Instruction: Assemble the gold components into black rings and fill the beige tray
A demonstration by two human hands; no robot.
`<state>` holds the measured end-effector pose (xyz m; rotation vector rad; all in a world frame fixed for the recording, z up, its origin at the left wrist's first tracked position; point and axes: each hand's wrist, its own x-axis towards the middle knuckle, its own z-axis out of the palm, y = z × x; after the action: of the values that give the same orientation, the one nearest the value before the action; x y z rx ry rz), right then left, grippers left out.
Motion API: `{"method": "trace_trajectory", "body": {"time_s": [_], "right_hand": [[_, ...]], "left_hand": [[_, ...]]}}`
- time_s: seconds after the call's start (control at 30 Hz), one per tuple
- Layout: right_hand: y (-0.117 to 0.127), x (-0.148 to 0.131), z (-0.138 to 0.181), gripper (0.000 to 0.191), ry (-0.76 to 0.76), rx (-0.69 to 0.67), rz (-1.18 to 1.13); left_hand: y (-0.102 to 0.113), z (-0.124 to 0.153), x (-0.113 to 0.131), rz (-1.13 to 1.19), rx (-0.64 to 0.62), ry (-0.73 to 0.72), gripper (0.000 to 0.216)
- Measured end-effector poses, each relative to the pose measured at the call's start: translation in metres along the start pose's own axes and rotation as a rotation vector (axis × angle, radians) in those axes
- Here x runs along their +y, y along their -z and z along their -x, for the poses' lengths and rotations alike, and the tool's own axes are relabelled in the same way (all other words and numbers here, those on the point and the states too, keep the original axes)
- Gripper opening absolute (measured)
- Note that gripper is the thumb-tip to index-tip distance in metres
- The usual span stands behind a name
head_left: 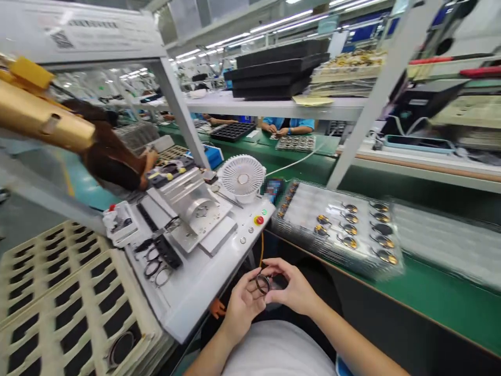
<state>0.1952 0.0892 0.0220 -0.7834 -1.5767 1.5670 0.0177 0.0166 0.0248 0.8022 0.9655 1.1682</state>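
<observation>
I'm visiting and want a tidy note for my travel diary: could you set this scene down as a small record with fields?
Left hand: fingers on a dark ring
Right hand: fingers on the same ring
Ahead: white machine bearing a white fan and a red button
Right side: stacked clear trays with dark round pieces, on a green table
Left side: stacked cream trays with dark slots; one round piece near a corner
Other people: blue-sleeved co-worker across the table; another person at left

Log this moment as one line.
left hand: holds ring | right hand: at ring, hold unclear | fan: on white bench | round pieces: in clear tray
</observation>
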Motion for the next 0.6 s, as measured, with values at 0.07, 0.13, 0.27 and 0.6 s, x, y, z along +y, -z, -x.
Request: {"method": "trace_trajectory", "body": {"time_s": [0.07,0.13,0.27,0.6], "right_hand": [[-0.003,0.002,0.014,0.080,0.002,0.058,-0.013],[-0.003,0.004,0.022,0.080,0.040,0.108,0.022],[0.009,-0.009,0.018,0.076,0.169,0.049,0.217],[0.162,-0.081,-0.059,0.028,-0.499,0.257,1.417]], "left_hand": [[-0.004,-0.004,-0.010,0.076,-0.038,0.015,0.071],[-0.006,-0.006,-0.012,0.103,-0.039,0.035,0.066],[-0.005,-0.008,-0.010,0.073,0.019,0.029,0.054],[0.012,-0.001,-0.022,-0.057,0.101,0.041,0.051]]}}
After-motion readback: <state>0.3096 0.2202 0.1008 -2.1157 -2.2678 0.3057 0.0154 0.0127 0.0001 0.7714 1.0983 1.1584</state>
